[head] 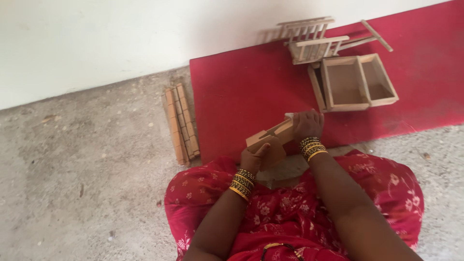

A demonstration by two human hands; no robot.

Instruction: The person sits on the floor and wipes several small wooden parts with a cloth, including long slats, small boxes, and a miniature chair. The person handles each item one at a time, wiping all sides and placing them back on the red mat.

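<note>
A small wooden piece (pixel 271 137), box-like with a slat on top, sits between my two hands over the near edge of the red mat (pixel 241 92). My left hand (pixel 253 158) holds its near lower end, thumb up against the wood. Around its far upper end my right hand (pixel 307 124) is closed, fingers curled over the top. Both wrists wear gold and dark bangles. My lap, in red flowered cloth, lies just below the piece.
Open wooden boxes (pixel 356 82) lie on the mat at the upper right. Behind them lean slatted wooden frames (pixel 314 38) against the white wall. A bundle of wooden strips (pixel 181 123) rests on the grey concrete floor left of the mat.
</note>
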